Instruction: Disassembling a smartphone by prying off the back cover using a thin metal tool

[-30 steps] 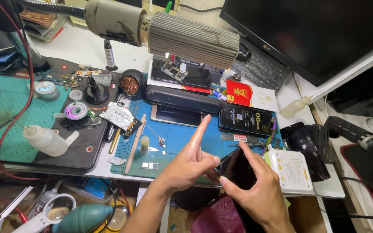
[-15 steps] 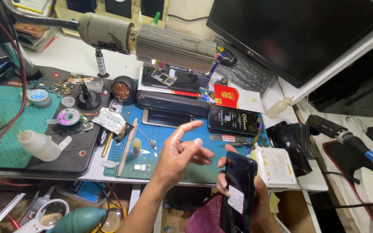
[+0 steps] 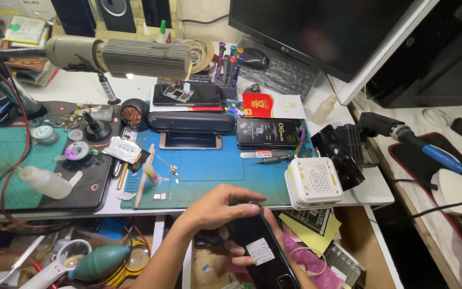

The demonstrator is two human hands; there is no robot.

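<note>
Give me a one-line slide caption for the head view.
Both hands, left hand and right hand, hold a black phone below the edge of a cluttered repair bench with a blue mat.

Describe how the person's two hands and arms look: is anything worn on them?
Both are bare. The left hand and its forearm show no glove, sleeve, watch or ring. Of the right hand only some bare fingers show; its arm is out of view.

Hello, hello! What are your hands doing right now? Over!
Left hand pinching top edge of black phone. Right hand gripping the phone from beneath, below the desk edge. White box on blue mat nearby, not touching.
</note>
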